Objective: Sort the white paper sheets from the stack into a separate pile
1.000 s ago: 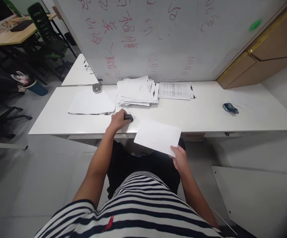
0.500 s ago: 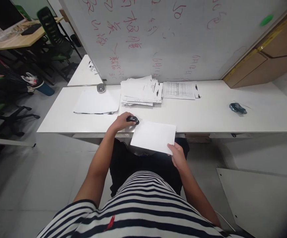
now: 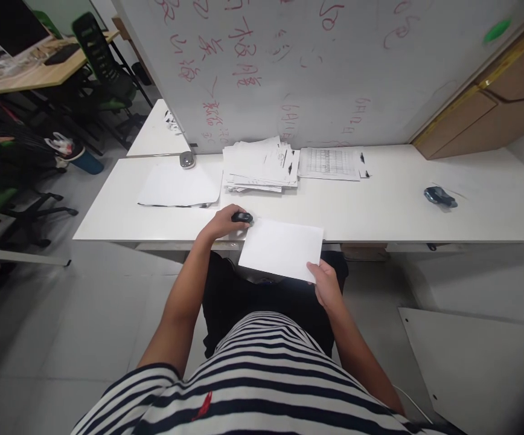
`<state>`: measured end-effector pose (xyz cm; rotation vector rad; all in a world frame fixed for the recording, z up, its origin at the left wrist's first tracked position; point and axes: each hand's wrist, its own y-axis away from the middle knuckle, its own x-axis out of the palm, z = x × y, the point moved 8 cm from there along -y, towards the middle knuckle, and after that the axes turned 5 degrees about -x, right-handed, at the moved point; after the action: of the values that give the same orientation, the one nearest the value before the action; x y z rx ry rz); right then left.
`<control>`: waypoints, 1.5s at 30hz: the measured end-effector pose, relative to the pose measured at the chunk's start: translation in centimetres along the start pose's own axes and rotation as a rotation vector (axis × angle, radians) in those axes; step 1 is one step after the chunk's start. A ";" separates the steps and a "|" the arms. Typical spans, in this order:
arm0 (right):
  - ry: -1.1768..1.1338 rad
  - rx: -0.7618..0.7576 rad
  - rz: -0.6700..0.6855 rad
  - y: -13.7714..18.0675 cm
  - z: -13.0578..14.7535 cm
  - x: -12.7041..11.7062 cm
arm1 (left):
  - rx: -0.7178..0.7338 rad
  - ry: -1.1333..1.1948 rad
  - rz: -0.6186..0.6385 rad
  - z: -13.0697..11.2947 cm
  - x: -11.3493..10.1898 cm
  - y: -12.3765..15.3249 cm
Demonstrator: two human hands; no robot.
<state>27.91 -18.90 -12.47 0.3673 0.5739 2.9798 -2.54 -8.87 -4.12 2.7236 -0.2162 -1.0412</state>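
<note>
My left hand (image 3: 224,222) is closed around a small black stapler (image 3: 242,217) on the white desk. The stapler's front end meets the upper left corner of a white paper sheet (image 3: 284,244); whether it is one sheet or several I cannot tell. With thumb on top, my right hand (image 3: 324,279) pinches the lower right corner of the paper. The paper lies partly on the desk, and its near part juts past the front edge above my lap.
Behind the hands sits a stack of printed papers (image 3: 259,163), beside a printed table sheet (image 3: 332,163). More white paper (image 3: 178,184) lies left under a grey rounded device (image 3: 186,159). A dark blue object (image 3: 440,196) rests at right. A whiteboard (image 3: 266,72) rises behind the desk.
The whole view has shifted slightly. Both hands keep their hold on the stapler and paper, in nearly the same place, and the stapler looks a little flatter.
</note>
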 end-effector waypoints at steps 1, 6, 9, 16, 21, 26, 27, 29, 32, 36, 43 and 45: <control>0.009 0.004 0.011 0.0 0.0 0.2 | -0.010 -0.005 0.004 -0.1 0.0 0.1; 0.073 0.018 0.088 -0.3 -0.3 1.2 | -0.015 -0.166 0.069 -1.4 0.5 0.5; 0.107 0.011 0.085 -0.6 -0.6 1.2 | -0.033 -0.151 0.202 -2.7 0.9 0.7; 0.103 0.026 0.111 -0.7 -1.0 1.0 | -0.060 -0.197 -0.025 -5.7 1.4 -2.2; 0.143 0.012 0.116 -0.8 -1.3 0.8 | -0.097 -0.467 -0.207 -4.8 4.8 -4.1; 0.200 -0.046 0.097 -0.9 -1.2 0.9 | -0.036 -0.463 -0.252 -4.4 5.8 -4.6; 0.195 -0.055 0.096 -0.9 -1.1 1.0 | -0.045 -0.419 -0.240 -4.3 5.6 -4.5; 0.163 -0.066 0.095 -0.6 -1.1 1.2 | -0.014 -0.295 -0.224 -4.6 4.9 -3.9; 0.093 -0.082 0.062 -0.2 -1.0 1.4 | 0.175 -0.084 -0.367 -5.8 2.1 -1.6; 0.035 -0.135 -0.027 0.2 -0.6 1.0 | 0.258 -0.053 -0.630 -4.4 -2.1 1.7; 0.076 -0.206 -0.116 -0.4 1.0 -0.3 | 0.101 -0.311 -0.451 1.4 -1.0 0.3; 0.118 -0.220 -0.141 -0.6 2.3 -1.3 | 0.055 -0.345 -0.460 2.2 -0.6 0.0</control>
<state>29.78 -17.71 -10.95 0.1283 0.2637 2.9010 -4.46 -9.03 -5.31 2.6844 0.3533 -1.6464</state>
